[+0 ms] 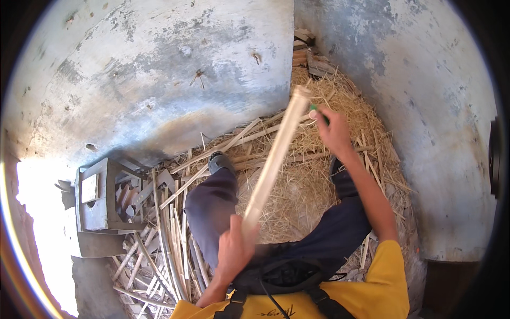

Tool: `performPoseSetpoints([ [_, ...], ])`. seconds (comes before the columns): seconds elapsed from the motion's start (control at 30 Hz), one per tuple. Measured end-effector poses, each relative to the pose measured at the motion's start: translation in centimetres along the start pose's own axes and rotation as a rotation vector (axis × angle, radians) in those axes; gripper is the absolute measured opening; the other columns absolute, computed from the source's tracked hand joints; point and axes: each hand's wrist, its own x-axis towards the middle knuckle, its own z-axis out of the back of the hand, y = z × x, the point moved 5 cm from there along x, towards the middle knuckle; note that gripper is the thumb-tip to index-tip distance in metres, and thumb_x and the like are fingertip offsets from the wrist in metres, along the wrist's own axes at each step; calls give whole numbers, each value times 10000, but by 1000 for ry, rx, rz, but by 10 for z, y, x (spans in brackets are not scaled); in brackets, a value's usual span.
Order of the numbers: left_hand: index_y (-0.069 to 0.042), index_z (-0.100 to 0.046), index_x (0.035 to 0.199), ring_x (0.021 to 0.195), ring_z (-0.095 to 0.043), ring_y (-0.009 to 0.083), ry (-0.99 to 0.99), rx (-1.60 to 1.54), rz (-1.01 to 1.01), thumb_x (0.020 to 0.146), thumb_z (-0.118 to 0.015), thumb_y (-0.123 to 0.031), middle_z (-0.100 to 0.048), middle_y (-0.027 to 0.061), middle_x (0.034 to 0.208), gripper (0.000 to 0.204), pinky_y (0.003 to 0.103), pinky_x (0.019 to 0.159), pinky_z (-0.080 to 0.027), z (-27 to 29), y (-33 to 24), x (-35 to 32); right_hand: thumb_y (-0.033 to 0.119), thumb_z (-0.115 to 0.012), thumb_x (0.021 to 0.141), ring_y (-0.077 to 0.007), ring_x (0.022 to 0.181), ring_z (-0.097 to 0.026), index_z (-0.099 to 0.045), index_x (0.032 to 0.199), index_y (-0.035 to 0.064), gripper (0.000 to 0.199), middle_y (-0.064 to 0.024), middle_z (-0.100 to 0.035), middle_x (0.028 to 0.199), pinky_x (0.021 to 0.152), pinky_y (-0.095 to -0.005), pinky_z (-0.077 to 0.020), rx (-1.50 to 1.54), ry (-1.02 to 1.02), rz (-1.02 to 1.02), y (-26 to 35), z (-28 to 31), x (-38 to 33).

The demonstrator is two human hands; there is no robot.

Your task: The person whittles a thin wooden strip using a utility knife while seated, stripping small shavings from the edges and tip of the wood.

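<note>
A long pale bamboo piece [276,154] slants up and away from my lap, with a ridge like a node near its far end. My left hand [235,249] is closed around its near end. Close beside the far end, my right hand [333,131] is closed on a small green-handled tool [319,110]; its working end is not clear. A pale round bit, perhaps a curled shaving, shows by the tool. Between my legs and beyond my feet lies a thick heap of straw-coloured shavings [287,196].
Many split sticks [172,239] lie to the left of my legs. Beyond them stands a grey wooden box-like frame [98,196] with scraps inside. Weathered grey-blue walls [212,64] close in ahead and on the right. Bricks or wood scraps [317,63] fill the far corner.
</note>
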Motion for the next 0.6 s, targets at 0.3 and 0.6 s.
performPoseSetpoints([
  [0.3,-17,-491,1078,656,-656,490,-99,-76,-12,1053,-725,-191,-660,235,729,294,528,578,-470,20,20,17,512,-555,1126,-140,611,-536,-728,1179,35,510,-7,-629,742,564,-320,-422,191,-36,-48,4,22,-16],
  [0.6,-22,-501,1104,721,-667,522,-99,-48,-54,1035,-748,-205,-676,274,773,315,572,620,-488,4,3,31,320,-767,1021,-215,593,-681,-717,1077,53,277,-88,-717,818,551,-352,-522,316,277,388,125,-19,-80],
])
